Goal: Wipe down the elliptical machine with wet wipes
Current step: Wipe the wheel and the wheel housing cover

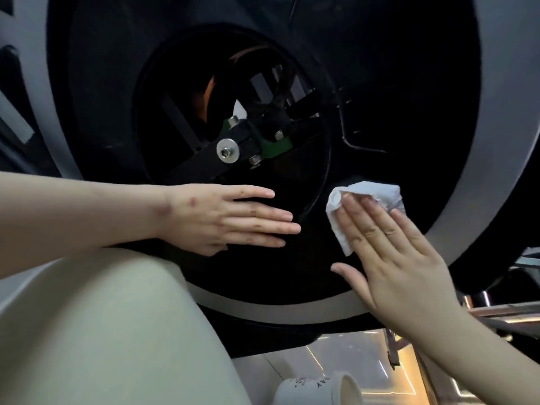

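Observation:
The elliptical machine's black flywheel housing fills the view, ringed by a grey rim. A round opening in its middle shows a black crank arm with a silver bolt and green bracket. My right hand lies flat with straight fingers, pressing a crumpled white wet wipe against the housing's lower right. My left hand rests flat on the black housing just below the opening, fingers straight, holding nothing.
My knee in pale trousers fills the lower left. A white shoe stands on the glossy floor below the machine. Metal rails of the machine's frame run along the right edge.

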